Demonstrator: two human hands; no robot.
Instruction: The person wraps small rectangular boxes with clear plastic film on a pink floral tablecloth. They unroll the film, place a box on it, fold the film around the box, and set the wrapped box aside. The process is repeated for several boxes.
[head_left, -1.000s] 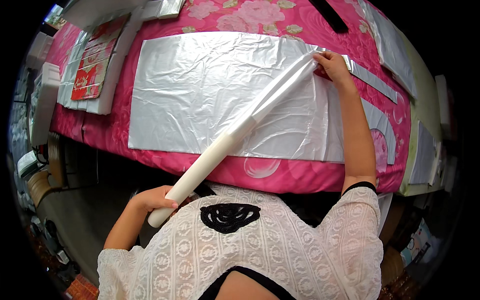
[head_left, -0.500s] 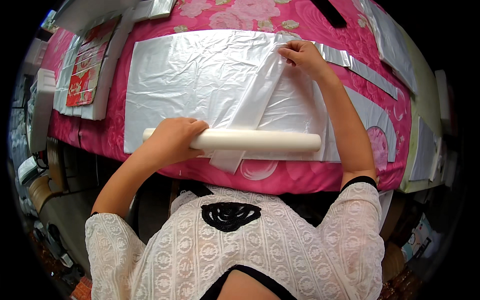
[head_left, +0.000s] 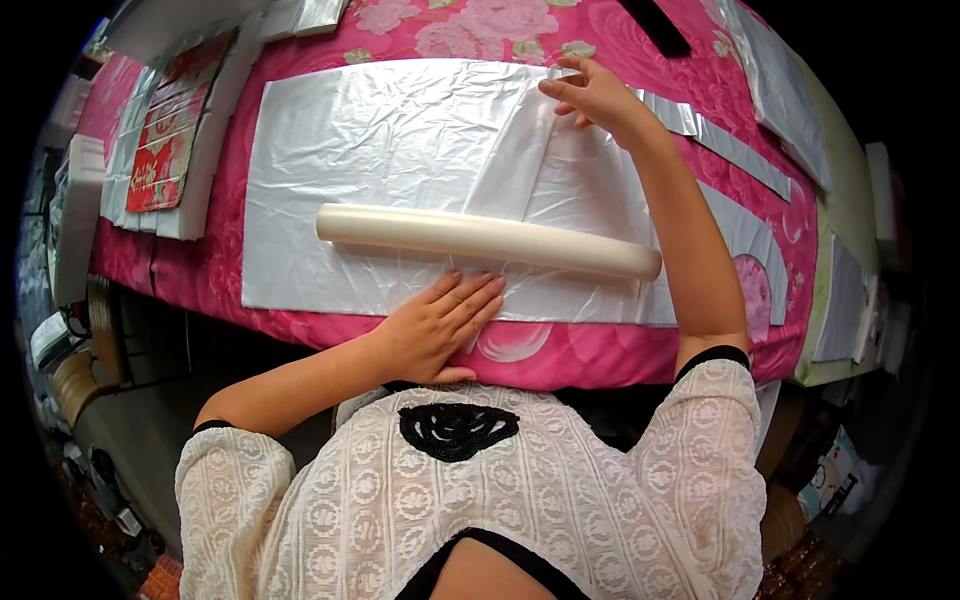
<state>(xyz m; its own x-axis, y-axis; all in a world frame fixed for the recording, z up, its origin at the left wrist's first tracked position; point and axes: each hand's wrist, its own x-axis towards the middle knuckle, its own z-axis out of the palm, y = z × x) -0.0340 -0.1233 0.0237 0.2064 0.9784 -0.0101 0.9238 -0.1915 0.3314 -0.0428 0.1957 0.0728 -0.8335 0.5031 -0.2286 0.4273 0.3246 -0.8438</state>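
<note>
A cream roll of clear film (head_left: 487, 240) lies across a silvery plastic sheet (head_left: 380, 150) on a table covered with pink flowered cloth (head_left: 620, 40). A strip of film runs from the roll up to my right hand (head_left: 592, 95), which pinches its far end near the sheet's top edge. My left hand (head_left: 440, 325) rests flat with fingers spread on the sheet's near edge, just below the roll and not touching it.
Stacked white foam boards with a red printed card (head_left: 160, 150) lie at the table's left. Silvery strips (head_left: 735, 155) and more sheets (head_left: 780, 80) lie at the right. Below the table's near edge are dark floor and clutter (head_left: 60, 360).
The roll went from being held out toward me to lying flat on the sheet. My left hand let go of it and now presses the sheet's near edge.
</note>
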